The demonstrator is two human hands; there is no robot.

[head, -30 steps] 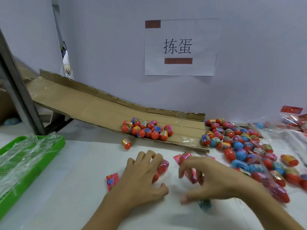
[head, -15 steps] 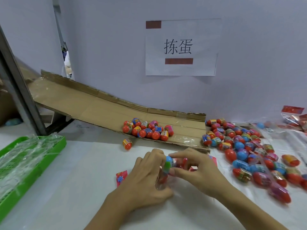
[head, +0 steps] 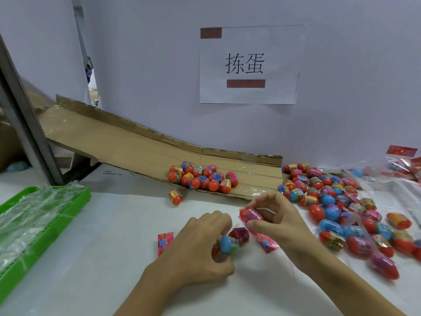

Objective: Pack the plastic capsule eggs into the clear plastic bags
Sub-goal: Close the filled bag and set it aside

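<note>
My left hand [head: 198, 249] grips a blue-topped capsule egg [head: 227, 244] and a dark red one [head: 239, 234] just above the white table. My right hand [head: 275, 215] pinches a red and pink egg [head: 250, 214] that sits in the mouth of a clear bag with a red printed header [head: 265, 242]. Several loose eggs [head: 202, 176] lie on the cardboard ramp [head: 127, 147]. A single egg [head: 175, 197] lies below the ramp's edge. A big pile of eggs [head: 337, 206] covers the table to the right.
A green tray [head: 57, 226] holding crumpled clear bags stands at the left. A small red card [head: 165, 241] lies beside my left hand. More clear bags with red headers [head: 403, 160] lie at the far right. A paper sign [head: 248, 65] hangs on the wall.
My hands came together over the eggs, then parted. My right hand now lifts a red and pink egg with the bag, while my left hand keeps the blue egg.
</note>
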